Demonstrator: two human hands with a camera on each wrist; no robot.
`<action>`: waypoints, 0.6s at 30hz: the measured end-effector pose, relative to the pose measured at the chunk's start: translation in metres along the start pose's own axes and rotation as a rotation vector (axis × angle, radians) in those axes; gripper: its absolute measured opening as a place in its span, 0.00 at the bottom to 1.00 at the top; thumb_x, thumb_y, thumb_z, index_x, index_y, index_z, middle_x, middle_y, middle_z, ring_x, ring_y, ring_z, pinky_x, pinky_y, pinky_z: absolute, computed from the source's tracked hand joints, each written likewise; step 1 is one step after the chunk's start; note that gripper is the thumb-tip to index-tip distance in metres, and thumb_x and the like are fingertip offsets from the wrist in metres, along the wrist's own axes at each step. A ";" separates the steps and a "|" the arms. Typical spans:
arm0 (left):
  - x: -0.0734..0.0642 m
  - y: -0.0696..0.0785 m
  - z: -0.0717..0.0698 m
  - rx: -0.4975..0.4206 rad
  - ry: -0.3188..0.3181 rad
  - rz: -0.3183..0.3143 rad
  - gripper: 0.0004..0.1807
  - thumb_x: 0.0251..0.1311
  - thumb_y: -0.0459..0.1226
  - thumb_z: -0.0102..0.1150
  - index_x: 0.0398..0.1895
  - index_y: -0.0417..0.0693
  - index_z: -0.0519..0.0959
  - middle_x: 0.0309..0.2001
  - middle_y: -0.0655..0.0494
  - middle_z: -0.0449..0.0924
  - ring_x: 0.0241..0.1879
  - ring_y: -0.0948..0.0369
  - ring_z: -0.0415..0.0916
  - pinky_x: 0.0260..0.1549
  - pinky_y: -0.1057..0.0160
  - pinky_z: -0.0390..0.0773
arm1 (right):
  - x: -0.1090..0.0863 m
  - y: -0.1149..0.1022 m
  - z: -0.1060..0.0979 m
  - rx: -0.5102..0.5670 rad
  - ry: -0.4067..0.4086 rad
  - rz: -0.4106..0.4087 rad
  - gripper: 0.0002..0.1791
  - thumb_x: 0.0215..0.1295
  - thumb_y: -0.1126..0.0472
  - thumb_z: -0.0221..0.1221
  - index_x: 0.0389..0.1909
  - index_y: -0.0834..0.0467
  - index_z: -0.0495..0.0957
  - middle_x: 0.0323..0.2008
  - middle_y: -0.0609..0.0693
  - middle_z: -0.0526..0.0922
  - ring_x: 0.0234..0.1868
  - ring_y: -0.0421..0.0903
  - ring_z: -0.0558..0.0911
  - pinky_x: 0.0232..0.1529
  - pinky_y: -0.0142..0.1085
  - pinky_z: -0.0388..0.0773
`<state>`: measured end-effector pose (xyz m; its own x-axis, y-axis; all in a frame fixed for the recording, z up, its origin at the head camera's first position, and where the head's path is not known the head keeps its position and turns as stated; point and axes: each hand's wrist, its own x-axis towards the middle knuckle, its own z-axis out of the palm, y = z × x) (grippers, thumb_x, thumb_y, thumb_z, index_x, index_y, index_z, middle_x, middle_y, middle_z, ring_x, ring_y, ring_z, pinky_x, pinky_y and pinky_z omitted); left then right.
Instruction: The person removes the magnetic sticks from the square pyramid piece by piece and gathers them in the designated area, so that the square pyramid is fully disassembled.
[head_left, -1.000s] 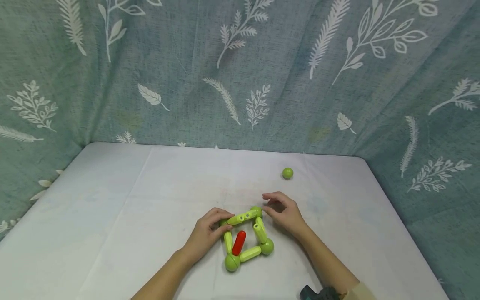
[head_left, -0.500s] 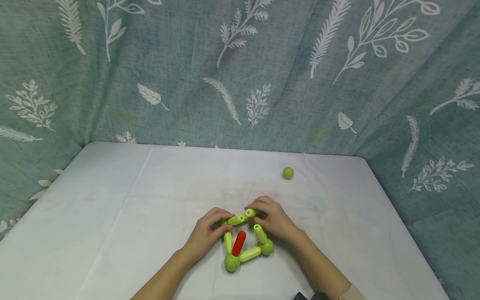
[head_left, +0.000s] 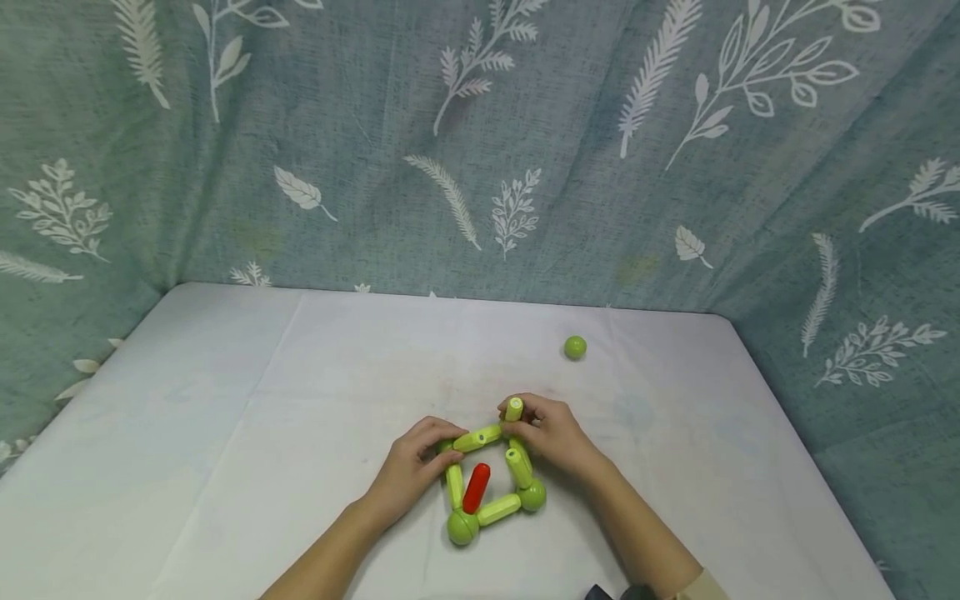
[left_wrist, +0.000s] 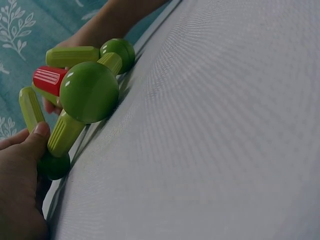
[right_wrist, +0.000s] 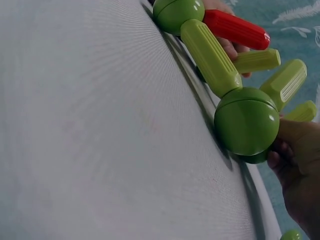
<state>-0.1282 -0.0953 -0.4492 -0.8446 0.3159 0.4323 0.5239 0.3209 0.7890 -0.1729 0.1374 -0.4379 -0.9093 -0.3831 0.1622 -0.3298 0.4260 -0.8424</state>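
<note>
Far-left green plastic ball (left_wrist: 55, 167) gripped by left hand (head_left: 417, 457), best braced; far-right lime-green plastic rod (head_left: 514, 409) pinched by right hand (head_left: 553, 433).

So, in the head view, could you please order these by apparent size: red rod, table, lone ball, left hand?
Table
Left hand
Red rod
Lone ball
The ball lies farther away, so real sizes may differ.
</note>
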 end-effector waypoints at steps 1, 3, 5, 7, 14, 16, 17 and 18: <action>0.001 0.005 -0.001 0.004 0.002 0.002 0.14 0.50 0.28 0.66 0.42 0.43 0.81 0.40 0.54 0.79 0.42 0.58 0.77 0.44 0.66 0.78 | 0.000 0.001 0.000 0.028 0.005 0.023 0.12 0.58 0.62 0.65 0.43 0.60 0.80 0.35 0.47 0.82 0.35 0.42 0.76 0.37 0.29 0.76; 0.002 0.016 -0.003 0.014 0.004 0.003 0.14 0.48 0.25 0.66 0.41 0.39 0.81 0.39 0.51 0.79 0.41 0.55 0.77 0.43 0.65 0.78 | 0.001 0.002 -0.002 0.088 0.016 0.069 0.13 0.59 0.62 0.64 0.44 0.61 0.79 0.37 0.50 0.83 0.36 0.42 0.78 0.37 0.28 0.77; 0.002 0.017 -0.003 0.014 0.004 0.007 0.14 0.48 0.25 0.66 0.41 0.39 0.81 0.39 0.50 0.79 0.41 0.55 0.77 0.43 0.65 0.78 | 0.002 0.003 -0.004 0.160 0.023 0.109 0.18 0.60 0.62 0.64 0.50 0.63 0.77 0.40 0.53 0.84 0.39 0.42 0.79 0.40 0.28 0.78; 0.002 0.017 -0.003 0.013 0.003 0.008 0.14 0.48 0.25 0.66 0.41 0.39 0.81 0.39 0.51 0.79 0.41 0.55 0.77 0.43 0.64 0.78 | 0.002 0.004 -0.006 0.205 0.036 0.118 0.23 0.60 0.63 0.63 0.56 0.63 0.72 0.41 0.56 0.84 0.39 0.42 0.80 0.41 0.28 0.77; 0.003 0.018 -0.003 0.022 0.004 0.006 0.15 0.48 0.25 0.66 0.41 0.39 0.81 0.39 0.51 0.79 0.40 0.55 0.77 0.41 0.61 0.79 | 0.002 0.011 -0.016 0.325 0.080 0.159 0.32 0.61 0.68 0.61 0.65 0.63 0.62 0.44 0.61 0.82 0.44 0.43 0.81 0.43 0.28 0.78; 0.003 0.018 -0.003 0.021 0.003 0.001 0.15 0.48 0.25 0.66 0.41 0.39 0.81 0.39 0.51 0.79 0.40 0.55 0.77 0.42 0.61 0.79 | 0.002 0.013 -0.018 0.321 0.090 0.168 0.32 0.61 0.68 0.62 0.65 0.64 0.62 0.47 0.62 0.80 0.43 0.42 0.80 0.43 0.28 0.78; 0.002 0.018 -0.003 0.020 0.003 0.000 0.15 0.48 0.25 0.66 0.41 0.39 0.81 0.39 0.51 0.79 0.41 0.55 0.77 0.42 0.61 0.79 | 0.002 0.014 -0.020 0.317 0.097 0.176 0.32 0.60 0.68 0.62 0.65 0.63 0.62 0.48 0.63 0.79 0.42 0.42 0.80 0.42 0.28 0.78; 0.002 0.018 -0.003 0.019 0.003 -0.003 0.15 0.48 0.25 0.66 0.41 0.39 0.81 0.39 0.51 0.79 0.41 0.55 0.77 0.42 0.61 0.79 | 0.002 0.015 -0.021 0.314 0.104 0.187 0.33 0.60 0.69 0.62 0.66 0.62 0.61 0.49 0.63 0.77 0.41 0.42 0.80 0.41 0.29 0.79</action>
<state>-0.1210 -0.0916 -0.4324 -0.8464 0.3122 0.4315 0.5235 0.3386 0.7818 -0.1854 0.1603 -0.4394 -0.9727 -0.2305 0.0287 -0.0768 0.2028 -0.9762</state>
